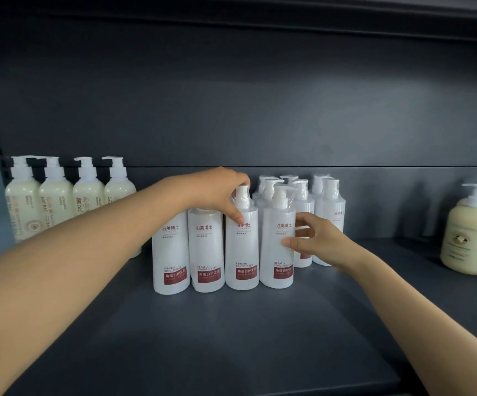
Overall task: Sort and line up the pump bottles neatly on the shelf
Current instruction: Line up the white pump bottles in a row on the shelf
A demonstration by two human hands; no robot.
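White keratin conditioner bottles fill the shelf front row — left grip pinches one pump, right grip clasps the neighbouring bottle; next, nudge both flush.

Both bare forearms reach forward: the left hand arches palm-down, fingertips pinched together below its knuckles; the right hand stands edge-on, thumb and fingers curled into a clasp.

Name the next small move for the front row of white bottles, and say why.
Probably the right hand should nudge the fourth white bottle back and left: it stands slightly off the third bottle, which the left hand steadies at the pump.
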